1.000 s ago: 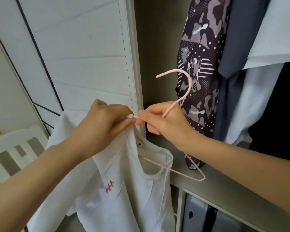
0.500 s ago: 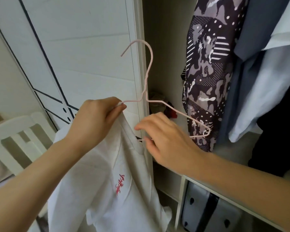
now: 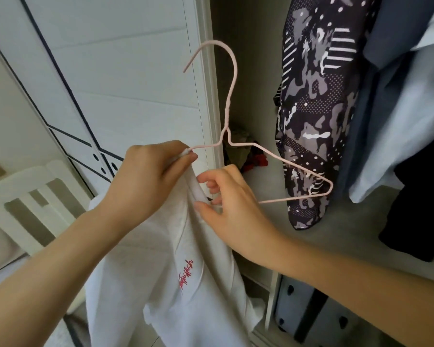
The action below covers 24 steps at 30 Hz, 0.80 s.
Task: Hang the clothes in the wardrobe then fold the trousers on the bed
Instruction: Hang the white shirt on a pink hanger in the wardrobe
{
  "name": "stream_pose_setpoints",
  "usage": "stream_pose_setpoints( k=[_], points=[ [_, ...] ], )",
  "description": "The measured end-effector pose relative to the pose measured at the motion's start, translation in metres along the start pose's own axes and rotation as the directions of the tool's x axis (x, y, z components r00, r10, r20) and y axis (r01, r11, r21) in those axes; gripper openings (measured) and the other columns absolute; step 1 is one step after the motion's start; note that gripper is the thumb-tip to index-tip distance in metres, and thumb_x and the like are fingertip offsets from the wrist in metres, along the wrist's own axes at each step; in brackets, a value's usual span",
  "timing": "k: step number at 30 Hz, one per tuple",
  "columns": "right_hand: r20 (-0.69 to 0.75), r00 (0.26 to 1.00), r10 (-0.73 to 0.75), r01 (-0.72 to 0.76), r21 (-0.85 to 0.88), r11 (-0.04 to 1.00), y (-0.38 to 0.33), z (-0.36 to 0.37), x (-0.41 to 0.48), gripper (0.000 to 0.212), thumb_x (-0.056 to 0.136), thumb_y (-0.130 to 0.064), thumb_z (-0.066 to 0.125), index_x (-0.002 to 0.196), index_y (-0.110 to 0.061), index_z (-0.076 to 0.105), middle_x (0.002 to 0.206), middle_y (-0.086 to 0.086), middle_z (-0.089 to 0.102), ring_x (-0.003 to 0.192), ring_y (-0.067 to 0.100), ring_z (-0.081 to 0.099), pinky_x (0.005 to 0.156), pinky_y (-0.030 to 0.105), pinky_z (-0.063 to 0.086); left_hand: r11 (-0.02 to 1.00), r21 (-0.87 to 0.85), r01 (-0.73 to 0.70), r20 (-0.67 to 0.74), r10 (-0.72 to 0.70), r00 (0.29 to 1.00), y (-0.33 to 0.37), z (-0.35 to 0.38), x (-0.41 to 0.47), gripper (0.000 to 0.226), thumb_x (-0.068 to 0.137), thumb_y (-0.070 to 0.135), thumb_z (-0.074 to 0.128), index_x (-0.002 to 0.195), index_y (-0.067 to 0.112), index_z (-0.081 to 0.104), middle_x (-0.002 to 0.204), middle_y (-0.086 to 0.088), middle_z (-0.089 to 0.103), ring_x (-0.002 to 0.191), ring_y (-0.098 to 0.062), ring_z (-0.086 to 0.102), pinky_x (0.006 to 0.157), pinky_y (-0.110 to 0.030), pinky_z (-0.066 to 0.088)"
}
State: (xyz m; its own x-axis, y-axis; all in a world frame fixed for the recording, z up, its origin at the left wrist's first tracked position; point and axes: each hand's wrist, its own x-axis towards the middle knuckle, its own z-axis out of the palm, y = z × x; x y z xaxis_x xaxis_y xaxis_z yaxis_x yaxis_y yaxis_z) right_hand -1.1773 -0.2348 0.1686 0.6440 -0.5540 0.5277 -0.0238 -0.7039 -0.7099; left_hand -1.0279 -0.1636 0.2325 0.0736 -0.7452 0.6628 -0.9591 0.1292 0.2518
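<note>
Left hand grips pink hanger and white shirt; right hand pinches shirt collar beside wardrobe frame.

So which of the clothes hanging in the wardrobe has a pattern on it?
The leftmost one, the dark garment with grey blotches, white dots and stripes. The grey-blue garment, pale blue shirt and black garment to its right are plain.

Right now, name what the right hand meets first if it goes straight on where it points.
The shirt: the right hand points left at its collar, seemingly about touching it. The left hand lies just beyond, though depth is unclear.
</note>
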Motion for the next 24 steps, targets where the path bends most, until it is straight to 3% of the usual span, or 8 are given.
stream_pose_setpoints(
  k=[3, 6, 9, 11, 14, 18, 20, 24],
  points=[
    [-0.002, 0.997, -0.076, 0.076, -0.067, 0.995, 0.001, 0.002, 0.001, 0.009, 0.089, -0.016, 0.067, 0.092, -0.013, 0.059, 0.096, -0.006, 0.047, 0.083, 0.009, 0.050, 0.074, 0.019, 0.044, 1.000, 0.014, -0.019, 0.004, 0.019, 1.000, 0.001, 0.001, 0.002, 0.037, 0.096, 0.032, 0.055, 0.064, 0.015, 0.045, 0.048, 0.006, 0.033, 0.054, -0.016, 0.038, 0.051, -0.014, 0.030],
    [-0.057, 0.976, -0.208, 0.203, -0.089, 0.975, -0.004, 0.003, -0.006, 0.011, 0.091, -0.009, 0.063, 0.086, -0.013, 0.053, 0.089, -0.006, 0.045, 0.076, 0.011, 0.047, 0.069, 0.019, 0.040, 1.000, 0.009, 0.002, -0.009, -0.002, 1.000, -0.002, 0.001, 0.002, 0.039, 0.096, 0.032, 0.053, 0.063, 0.014, 0.044, 0.048, 0.006, 0.030, 0.052, -0.016, 0.035, 0.049, -0.016, 0.027],
    [0.209, 0.978, -0.005, -0.060, 0.303, 0.951, -0.011, 0.005, -0.016, 0.010, 0.093, -0.009, 0.057, 0.092, -0.015, 0.049, 0.085, -0.006, 0.055, 0.076, 0.006, 0.055, 0.072, 0.021, 0.044, 0.999, -0.002, 0.044, -0.034, -0.044, 0.998, -0.001, 0.003, 0.001, 0.042, 0.098, 0.029, 0.057, 0.062, 0.012, 0.044, 0.048, 0.004, 0.028, 0.052, -0.015, 0.031, 0.048, -0.017, 0.026],
    [0.421, 0.907, 0.029, -0.195, 0.359, 0.913, -0.006, 0.006, -0.026, 0.014, 0.094, -0.010, 0.055, 0.103, -0.016, 0.046, 0.097, 0.001, 0.060, 0.091, 0.015, 0.062, 0.083, 0.033, 0.050, 0.997, -0.021, 0.076, -0.065, -0.077, 0.995, -0.003, 0.002, 0.001, 0.045, 0.099, 0.023, 0.059, 0.060, 0.020, 0.038, 0.052, 0.001, 0.031, 0.051, -0.011, 0.029, 0.049, -0.016, 0.026],
    [0.595, 0.804, -0.009, 0.050, -0.052, 0.997, 0.013, -0.002, -0.042, 0.021, 0.097, -0.015, 0.050, 0.113, -0.020, 0.037, 0.087, 0.009, 0.058, 0.079, 0.029, 0.058, 0.077, 0.048, 0.050, 0.990, -0.043, 0.136, -0.083, -0.139, 0.987, -0.012, -0.005, 0.000, 0.044, 0.099, 0.024, 0.059, 0.060, 0.026, 0.039, 0.056, 0.007, 0.038, 0.051, -0.009, 0.028, 0.049, -0.018, 0.025],
    [0.680, 0.716, -0.160, 0.626, -0.524, 0.577, 0.053, -0.016, -0.055, 0.024, 0.086, -0.022, 0.063, 0.102, -0.022, 0.046, 0.071, -0.005, 0.052, 0.078, 0.019, 0.058, 0.097, 0.066, 0.040, 0.985, -0.034, 0.169, -0.085, -0.171, 0.982, -0.022, -0.016, -0.008, 0.030, 0.099, 0.028, 0.058, 0.071, 0.016, 0.060, 0.059, -0.002, 0.044, 0.054, -0.009, 0.033, 0.051, -0.017, 0.027],
    [0.686, 0.710, -0.160, 0.666, -0.579, 0.470, 0.070, -0.026, -0.059, 0.021, 0.079, -0.029, 0.070, 0.093, -0.024, 0.055, 0.074, -0.006, 0.054, 0.082, 0.015, 0.059, 0.092, 0.075, 0.037, 0.988, -0.026, 0.151, -0.084, -0.152, 0.985, -0.025, -0.019, -0.013, 0.029, 0.099, 0.027, 0.058, 0.075, 0.012, 0.063, 0.065, -0.003, 0.048, 0.054, -0.008, 0.035, 0.051, -0.016, 0.028],
    [0.661, 0.734, -0.158, 0.625, -0.566, 0.538, 0.090, -0.056, -0.059, 0.017, 0.085, -0.035, 0.061, 0.098, -0.030, 0.052, 0.092, -0.008, 0.057, 0.095, 0.011, 0.058, 0.098, 0.065, 0.041, 0.994, -0.001, 0.106, -0.019, -0.106, 0.994, -0.039, -0.023, -0.030, 0.035, 0.098, 0.031, 0.058, 0.075, 0.004, 0.063, 0.053, -0.003, 0.043, 0.053, -0.015, 0.038, 0.051, -0.018, 0.031]
  ],
)
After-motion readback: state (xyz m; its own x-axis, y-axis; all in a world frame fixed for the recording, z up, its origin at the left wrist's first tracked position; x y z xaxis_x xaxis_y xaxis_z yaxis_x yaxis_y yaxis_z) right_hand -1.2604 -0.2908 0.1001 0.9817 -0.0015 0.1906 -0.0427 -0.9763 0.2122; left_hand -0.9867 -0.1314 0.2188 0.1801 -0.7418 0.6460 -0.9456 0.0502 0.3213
